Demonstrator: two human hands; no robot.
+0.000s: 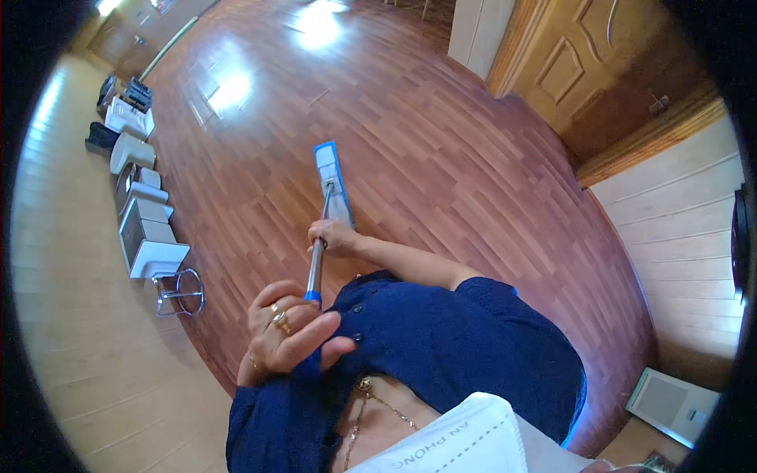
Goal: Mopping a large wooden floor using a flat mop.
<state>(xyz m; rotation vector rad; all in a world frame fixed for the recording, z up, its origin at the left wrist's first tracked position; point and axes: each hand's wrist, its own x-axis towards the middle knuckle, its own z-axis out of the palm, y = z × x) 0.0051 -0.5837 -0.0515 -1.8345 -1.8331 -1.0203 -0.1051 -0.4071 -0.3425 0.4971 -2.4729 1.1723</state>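
1. Wood-plank floor point(441, 181): spreads from near to far.
2. Brown panelled door point(579, 71): far right.
3. Mop point(316, 270): left of centre, its flat blue-edged head point(341, 208) on the floor, farther off.
4. Left hand point(290, 331): nearer, curled round the blue upper handle.
5. Right hand point(337, 237): farther, closed round the metal shaft.
6. Gold ring point(279, 318): on the left hand.

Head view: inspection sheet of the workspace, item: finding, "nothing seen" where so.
Surface: brown wood-look floor, glare patches at top.
Job's things: mop with blue-edged flat head.
Clutter: mostly white items in a row along the left wall, kinds unclear; chrome frame.
Hands: left hand, fingers curled at the mop's blue grip; right hand, fingers round the silver pole.
Cables: nothing seen.
Surroundings: wooden door, upper right; white box, lower right.
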